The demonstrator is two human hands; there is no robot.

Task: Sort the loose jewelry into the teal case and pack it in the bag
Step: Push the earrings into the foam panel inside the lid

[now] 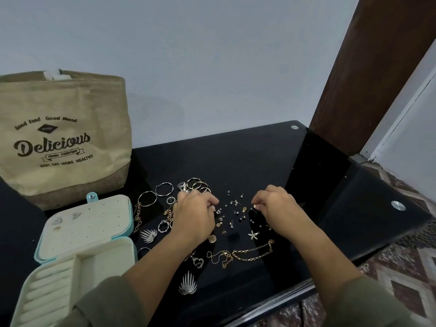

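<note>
On the black glass table (pixel 259 161): loose jewelry lies between the two forearms. The surface looks hard and slick, so a nudged piece could skate toward the near edge.
Bag (pixel 63 138): upright at far left, behind the case; not yet packed.
Teal case (pixel 101 223): open at near left. A few earrings (pixel 76 215) are pinned in the lid panel, and the tray below looks unfilled.
Left hand (pixel 195 215): fingers curled down beside the studs; cannot tell whether they pinch anything.
Right hand (pixel 274 206): thumb and forefinger pressed together on a small gold piece (pixel 255 206) — a loosened pinch would drop it among look-alikes.
Chains (pixel 250 253): lying between the forearms near the front edge. A sleeve could snag and drag them.
Studs (pixel 232 213): scattered between the hands — easily swept aside or lost.
</note>
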